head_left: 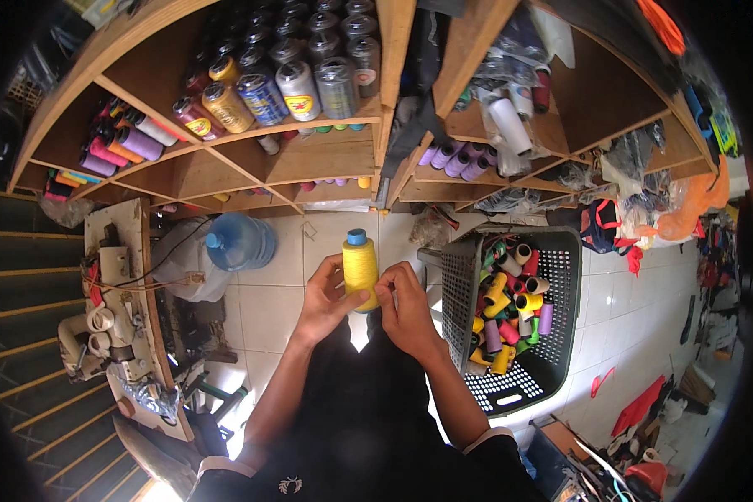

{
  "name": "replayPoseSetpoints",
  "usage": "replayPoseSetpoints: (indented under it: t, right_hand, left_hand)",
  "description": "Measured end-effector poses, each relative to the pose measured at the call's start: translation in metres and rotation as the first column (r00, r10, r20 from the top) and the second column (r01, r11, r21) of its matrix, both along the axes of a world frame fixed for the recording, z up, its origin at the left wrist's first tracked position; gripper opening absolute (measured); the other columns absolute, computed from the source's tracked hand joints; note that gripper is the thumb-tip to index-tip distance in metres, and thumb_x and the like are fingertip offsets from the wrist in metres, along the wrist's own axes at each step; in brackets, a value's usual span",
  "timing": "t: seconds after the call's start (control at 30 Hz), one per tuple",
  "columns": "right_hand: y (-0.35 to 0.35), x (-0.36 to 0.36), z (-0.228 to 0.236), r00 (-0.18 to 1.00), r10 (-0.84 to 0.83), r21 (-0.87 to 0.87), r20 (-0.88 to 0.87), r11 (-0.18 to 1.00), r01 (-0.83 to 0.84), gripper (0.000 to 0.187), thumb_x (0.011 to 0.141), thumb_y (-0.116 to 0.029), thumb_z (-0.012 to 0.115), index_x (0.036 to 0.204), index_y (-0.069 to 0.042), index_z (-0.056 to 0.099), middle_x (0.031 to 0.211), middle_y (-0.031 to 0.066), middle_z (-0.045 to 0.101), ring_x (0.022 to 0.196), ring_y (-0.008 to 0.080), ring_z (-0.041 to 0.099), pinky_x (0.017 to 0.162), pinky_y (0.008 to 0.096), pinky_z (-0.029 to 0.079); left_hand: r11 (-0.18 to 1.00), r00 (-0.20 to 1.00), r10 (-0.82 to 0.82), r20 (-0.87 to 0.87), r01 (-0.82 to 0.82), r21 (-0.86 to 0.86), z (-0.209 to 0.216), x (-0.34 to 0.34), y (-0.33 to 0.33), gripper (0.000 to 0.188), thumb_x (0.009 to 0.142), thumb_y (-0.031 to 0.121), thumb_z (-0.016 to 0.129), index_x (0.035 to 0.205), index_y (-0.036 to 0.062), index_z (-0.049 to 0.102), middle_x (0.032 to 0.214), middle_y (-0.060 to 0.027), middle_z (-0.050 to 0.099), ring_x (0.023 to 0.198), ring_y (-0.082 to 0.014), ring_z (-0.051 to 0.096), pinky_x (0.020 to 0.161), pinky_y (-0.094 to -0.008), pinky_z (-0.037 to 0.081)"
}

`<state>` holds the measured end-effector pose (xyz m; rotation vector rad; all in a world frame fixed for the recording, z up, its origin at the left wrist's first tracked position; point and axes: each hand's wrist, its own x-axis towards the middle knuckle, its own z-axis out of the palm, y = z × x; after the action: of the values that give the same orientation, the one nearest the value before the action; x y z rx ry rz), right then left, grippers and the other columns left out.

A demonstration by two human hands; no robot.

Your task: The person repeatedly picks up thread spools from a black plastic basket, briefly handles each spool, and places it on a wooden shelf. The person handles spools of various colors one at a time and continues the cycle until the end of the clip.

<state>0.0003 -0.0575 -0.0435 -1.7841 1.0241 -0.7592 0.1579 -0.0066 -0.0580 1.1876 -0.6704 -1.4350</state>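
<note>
A cone of yellow thread with a blue tip stands upright in front of my chest. My left hand holds it from the left, thumb across its lower front. On its right side, my right hand has thumb and forefinger pinched together close against the yarn. Whether a loose thread end lies in that pinch is too small to make out. To the right sits a dark perforated plastic basket, with a heap of thread cones in yellow, red, green, purple and white inside.
Wooden shelving spans the far side, holding many wrapped thread cones. A blue water jug lies on the tiled floor. At left stands a sewing machine on its table. A red cloth lies on the floor at right.
</note>
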Motion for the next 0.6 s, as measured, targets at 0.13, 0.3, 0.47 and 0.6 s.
replayPoseSetpoints:
  t: [0.13,0.3,0.47,0.6]
  right_hand:
    - [0.0,0.023,-0.017,0.998,0.061,0.038,-0.018,0.997,-0.06,0.008,0.088,-0.001,0.056,0.091,0.002,0.049,0.086,0.0125,0.05,0.075,0.0247,0.053,0.072,0.0324,0.044]
    - [0.001,0.06,-0.068,0.998,0.036,0.233,0.058,0.971,-0.049,0.01,0.09,-0.002,0.057,0.099,0.001,0.054,0.093,0.0099,0.056,0.085,0.0152,0.056,0.073,0.0277,0.047]
    - [-0.012,0.101,-0.15,0.987,-0.032,0.397,0.158,0.917,-0.034,0.023,0.089,-0.001,0.058,0.112,-0.003,0.057,0.101,0.0107,0.058,0.091,0.0193,0.062,0.075,0.0304,0.051]
    - [-0.042,0.14,-0.203,0.982,-0.013,0.345,0.189,0.937,-0.054,0.03,0.092,-0.001,0.051,0.121,-0.005,0.056,0.108,0.0113,0.057,0.102,0.0209,0.059,0.084,0.0325,0.05]
  left_hand:
    - [0.999,0.996,-0.036,-0.087,0.036,-0.001,-0.019,0.031,0.01,0.061,0.078,0.001,0.074,0.128,0.0044,0.041,0.12,-0.0102,0.055,0.114,-0.0203,0.053,0.098,-0.0379,0.044]
    - [0.997,0.998,-0.024,-0.058,0.028,0.067,-0.063,0.071,0.011,0.064,0.076,0.005,0.077,0.129,0.0058,0.04,0.12,-0.0097,0.055,0.115,-0.0216,0.053,0.1,-0.0408,0.042]
    - [0.994,0.968,0.044,0.247,-0.067,0.086,-0.13,0.102,0.002,0.059,0.075,0.008,0.079,0.123,0.0045,0.047,0.118,-0.0106,0.058,0.109,-0.0214,0.056,0.096,-0.0395,0.043]
    - [0.984,0.786,0.163,0.596,-0.173,-0.041,-0.193,0.129,-0.032,0.054,0.073,0.007,0.079,0.119,0.002,0.051,0.112,-0.0121,0.061,0.102,-0.0219,0.06,0.088,-0.0364,0.046]
